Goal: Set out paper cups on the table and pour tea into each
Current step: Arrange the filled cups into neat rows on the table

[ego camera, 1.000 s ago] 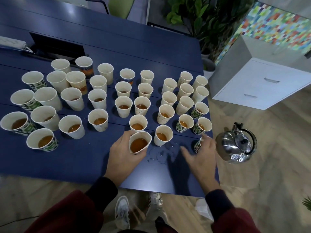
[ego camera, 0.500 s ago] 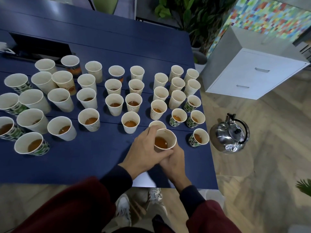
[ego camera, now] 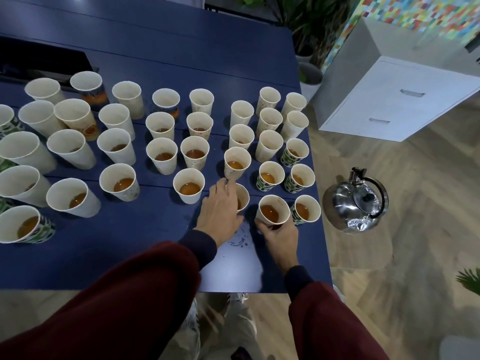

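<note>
Several paper cups stand in rows on the dark blue table (ego camera: 130, 245), most holding brown tea. My right hand (ego camera: 279, 236) grips a tea-filled cup (ego camera: 272, 213) near the table's right front, beside a green-patterned cup (ego camera: 306, 210). My left hand (ego camera: 220, 211) lies with straight fingers over another cup (ego camera: 242, 197) and touches it; that cup is half hidden. Just left of it stands a further filled cup (ego camera: 189, 188). A steel kettle (ego camera: 355, 202) sits on the floor right of the table.
A black device (ego camera: 44, 63) lies at the table's back left. A white drawer cabinet (ego camera: 394, 100) and potted plants (ego camera: 309, 74) stand beyond the right edge. Small tea drops mark the table (ego camera: 240, 241) between my hands. Wooden floor lies to the right.
Both hands held one cup together half a second ago. Now my right hand alone holds it further right, and my left hand has let go and reached forward onto a neighbouring cup.
</note>
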### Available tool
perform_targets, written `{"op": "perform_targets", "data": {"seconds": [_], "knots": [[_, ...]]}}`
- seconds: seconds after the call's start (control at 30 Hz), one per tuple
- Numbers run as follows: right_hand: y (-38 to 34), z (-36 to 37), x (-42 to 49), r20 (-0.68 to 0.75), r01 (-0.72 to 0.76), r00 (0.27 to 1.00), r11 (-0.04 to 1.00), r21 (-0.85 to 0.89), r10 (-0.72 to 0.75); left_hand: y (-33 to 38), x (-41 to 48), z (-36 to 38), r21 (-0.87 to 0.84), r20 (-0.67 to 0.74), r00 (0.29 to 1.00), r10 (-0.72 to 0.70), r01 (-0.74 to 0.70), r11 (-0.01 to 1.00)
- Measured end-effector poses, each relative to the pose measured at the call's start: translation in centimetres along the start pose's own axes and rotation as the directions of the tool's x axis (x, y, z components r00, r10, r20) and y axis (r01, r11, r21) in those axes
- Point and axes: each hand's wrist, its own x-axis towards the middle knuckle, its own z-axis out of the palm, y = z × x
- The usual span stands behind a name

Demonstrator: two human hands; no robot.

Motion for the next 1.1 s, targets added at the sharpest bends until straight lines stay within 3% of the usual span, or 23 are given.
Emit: {"op": "perform_targets", "data": {"seconds": [0.47, 0.73, 0.97, 1.1], "knots": [[1.2, 0.5, 1.8, 0.031, -0.029, 0.999, 0.998, 0.051, 0.027, -0.3, 0.6, -0.1, -0.066, -0.067, 0.996, -0.060, 0.056, 0.996], [1.5, 0.1, -3.0, -0.030, -0.189, 0.981, 0.979, 0.069, 0.192, -1.0, -2.1, -0.8, -0.100, -0.093, 0.990, -0.104, 0.094, 0.991], [-1.6, 3.0, -6.2, 0.250, 0.007, 0.968, 1.000, 0.006, -0.008, -0.3, -4.9, -1.7, -0.143, -0.060, 0.994, -0.094, 0.085, 0.986], [-3.0, 3.8, -6.2, 0.222, 0.121, 0.967, 0.992, 0.039, -0.126, 0.8, -5.7, -2.2, -0.122, -0.045, 0.997, -0.057, 0.051, 0.991]]}}
